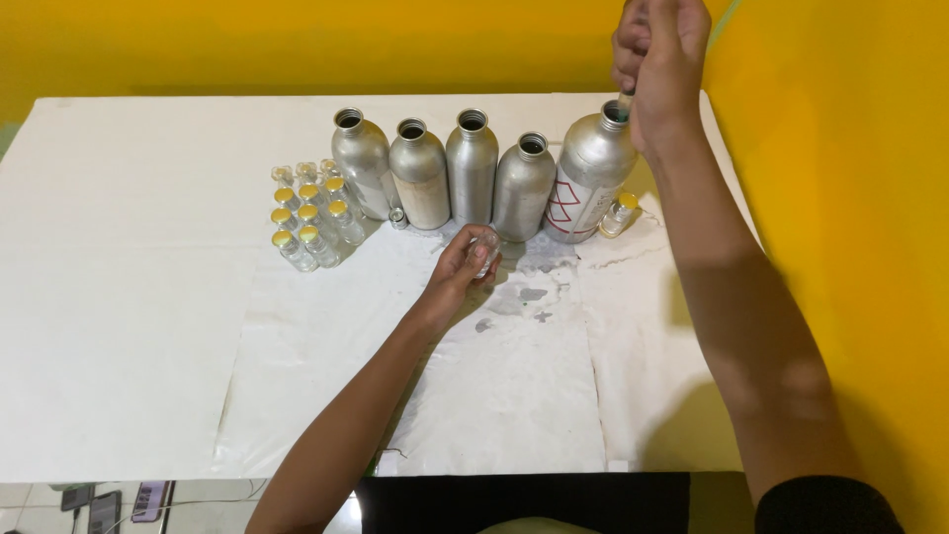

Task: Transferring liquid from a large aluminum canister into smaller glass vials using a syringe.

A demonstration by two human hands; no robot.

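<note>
Head view, looking down on white table [129, 326] against yellow wall [297, 44].

Right hand [660, 61]: raised over far right of table, fingers closed around thin tool [626, 100], tip at mouth of large bottle [591, 176]. Kind of tool not readable; mostly hidden by fist.

Large bottle: silver metal, upright, uncapped, red line marking on white label, rightmost in row. Capped vial [620, 215], yellow top, tilted just beside its base on right.

Left hand [465, 265]: resting near table centre, just in front of row, fingers curled loosely around small clear vial [486, 251]. Vial mostly covered by fingers; cap and fill level not readable.

Four smaller bottles [473, 166], same silver metal, upright and open, standing side by side left of large bottle, touching or nearly so. Tiny clear piece [397, 219] on table between bases of first two, kind unclear.

Vial cluster [308, 216] left of row: small clear vials upright in tight rows, most with yellow caps, back ones without visible caps. Cluster just beside leftmost bottle.

Stains [529, 297]: grey wet patches on paper cover in front of row, right of left hand. Paper wrinkled in same area.

Near edge: dark lap, dark sleeve [825, 504] at right forearm; floor and a few small items at lower left, too small to identify.
</note>
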